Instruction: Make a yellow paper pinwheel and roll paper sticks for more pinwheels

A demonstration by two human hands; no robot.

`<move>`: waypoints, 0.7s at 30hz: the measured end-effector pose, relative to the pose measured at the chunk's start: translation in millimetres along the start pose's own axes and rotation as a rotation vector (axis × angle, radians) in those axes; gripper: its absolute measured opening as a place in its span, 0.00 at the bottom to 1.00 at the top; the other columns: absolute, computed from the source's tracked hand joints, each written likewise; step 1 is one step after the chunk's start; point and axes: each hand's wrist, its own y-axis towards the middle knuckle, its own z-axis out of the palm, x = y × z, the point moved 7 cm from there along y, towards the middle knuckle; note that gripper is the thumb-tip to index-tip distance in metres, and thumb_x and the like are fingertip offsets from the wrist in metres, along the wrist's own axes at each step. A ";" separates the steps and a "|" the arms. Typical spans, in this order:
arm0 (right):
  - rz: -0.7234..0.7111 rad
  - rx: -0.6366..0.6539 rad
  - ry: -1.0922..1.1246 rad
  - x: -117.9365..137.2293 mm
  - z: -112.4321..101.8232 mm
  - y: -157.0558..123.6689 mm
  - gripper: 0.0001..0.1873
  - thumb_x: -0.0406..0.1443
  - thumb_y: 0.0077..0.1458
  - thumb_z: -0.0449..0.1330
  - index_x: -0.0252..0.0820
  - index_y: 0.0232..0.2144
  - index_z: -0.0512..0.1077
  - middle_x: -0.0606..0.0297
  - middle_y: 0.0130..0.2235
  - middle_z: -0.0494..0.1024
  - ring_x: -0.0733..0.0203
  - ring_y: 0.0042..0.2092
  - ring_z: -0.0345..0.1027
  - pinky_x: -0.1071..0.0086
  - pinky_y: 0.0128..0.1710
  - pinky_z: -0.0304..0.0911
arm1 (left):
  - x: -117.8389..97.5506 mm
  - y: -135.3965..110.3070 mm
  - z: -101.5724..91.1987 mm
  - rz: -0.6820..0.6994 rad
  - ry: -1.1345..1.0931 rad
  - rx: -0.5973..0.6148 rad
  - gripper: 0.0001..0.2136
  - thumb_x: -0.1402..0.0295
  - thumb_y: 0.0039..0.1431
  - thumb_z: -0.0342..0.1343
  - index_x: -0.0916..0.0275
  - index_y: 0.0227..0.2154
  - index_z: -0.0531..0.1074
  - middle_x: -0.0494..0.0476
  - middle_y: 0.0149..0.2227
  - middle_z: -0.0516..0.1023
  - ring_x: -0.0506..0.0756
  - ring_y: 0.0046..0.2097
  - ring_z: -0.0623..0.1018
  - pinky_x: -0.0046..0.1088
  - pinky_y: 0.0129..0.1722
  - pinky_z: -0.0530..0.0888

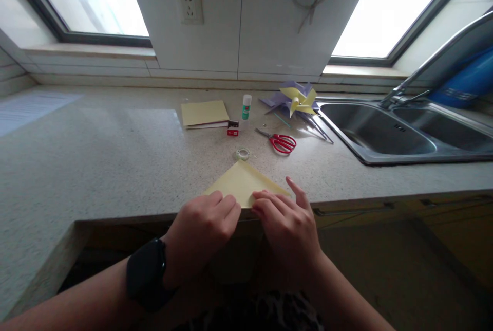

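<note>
A sheet of pale yellow paper (243, 181), folded into a triangle, lies at the counter's front edge with its point away from me. My left hand (208, 223) is closed, its curled fingers on the near left edge of the paper. On the near right edge, the fingers of my right hand (288, 220) are bent and pressed together, while one outer finger sticks out. Both palms and the undersides of the fingers are hidden. Just beyond the paper's tip lies a roll of clear tape (242, 153).
Red-handled scissors (283, 143), a red pencil sharpener (233, 129), a glue stick (246, 107) and a stack of yellow paper (205, 114) lie farther back. Yellow and purple pinwheels (302, 100) rest beside the steel sink (362, 159). White printed sheets (34, 107) lie far left.
</note>
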 end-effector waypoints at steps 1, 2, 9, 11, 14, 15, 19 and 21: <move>-0.003 -0.007 0.008 -0.6 -0.1 -0.7 0.10 0.32 0.67 0.57 0.44 0.33 0.74 0.72 0.42 0.85 0.60 0.41 0.80 0.50 0.67 0.46 | -0.7 -0.3 0.2 0.014 0.013 -0.012 0.07 0.81 0.54 0.61 0.63 0.31 0.73 0.51 0.28 0.73 0.58 0.28 0.74 0.35 0.22 0.68; -0.008 -0.019 0.017 -1.0 -0.4 -1.6 0.09 0.32 0.67 0.57 0.44 0.33 0.74 0.72 0.42 0.85 0.60 0.42 0.80 0.50 0.67 0.46 | -1.7 -0.8 -0.1 0.031 0.031 -0.034 0.06 0.80 0.55 0.61 0.64 0.33 0.74 0.51 0.28 0.74 0.58 0.28 0.74 0.35 0.22 0.68; -0.092 -0.165 0.041 1.1 -2.9 -10.0 0.05 0.31 0.64 0.62 0.44 0.39 0.77 0.72 0.44 0.85 0.61 0.45 0.80 0.53 0.67 0.50 | -11.2 -8.8 0.1 0.127 0.107 -0.159 0.10 0.80 0.63 0.56 0.75 0.46 0.75 0.56 0.34 0.79 0.56 0.32 0.75 0.34 0.28 0.72; -0.105 -0.171 0.008 1.7 -1.8 -10.7 0.06 0.31 0.63 0.63 0.45 0.42 0.77 0.72 0.45 0.85 0.62 0.45 0.80 0.53 0.67 0.50 | -11.7 -9.6 3.6 0.091 0.116 -0.114 0.13 0.80 0.62 0.57 0.76 0.50 0.74 0.59 0.37 0.80 0.57 0.35 0.76 0.35 0.32 0.74; -0.109 -0.133 -0.049 1.9 1.7 -10.3 0.10 0.31 0.61 0.64 0.47 0.45 0.77 0.72 0.47 0.84 0.63 0.44 0.79 0.53 0.68 0.48 | -13.9 -10.1 9.0 0.025 0.144 -0.038 0.16 0.77 0.64 0.57 0.76 0.54 0.73 0.62 0.39 0.79 0.58 0.36 0.76 0.37 0.35 0.76; -0.108 -0.115 -0.063 1.7 3.2 -10.3 0.11 0.31 0.61 0.64 0.47 0.46 0.77 0.72 0.48 0.84 0.63 0.45 0.79 0.53 0.69 0.47 | -15.0 -10.1 10.7 0.006 0.159 -0.015 0.18 0.75 0.64 0.57 0.77 0.55 0.72 0.62 0.39 0.78 0.58 0.36 0.76 0.38 0.35 0.76; -0.094 -0.056 -0.097 -0.4 9.9 -11.3 0.16 0.32 0.61 0.62 0.46 0.52 0.74 0.70 0.53 0.81 0.62 0.47 0.77 0.51 0.69 0.46 | -19.2 -9.6 18.0 -0.041 0.237 0.074 0.23 0.76 0.62 0.57 0.81 0.60 0.67 0.60 0.34 0.75 0.58 0.34 0.75 0.38 0.33 0.77; -0.089 -0.042 -0.103 -1.4 12.8 -12.1 0.18 0.32 0.62 0.61 0.45 0.54 0.73 0.69 0.55 0.80 0.61 0.47 0.76 0.51 0.68 0.48 | -21.7 -9.7 20.7 -0.038 0.274 0.101 0.25 0.77 0.62 0.56 0.81 0.61 0.66 0.63 0.36 0.77 0.59 0.36 0.77 0.38 0.37 0.79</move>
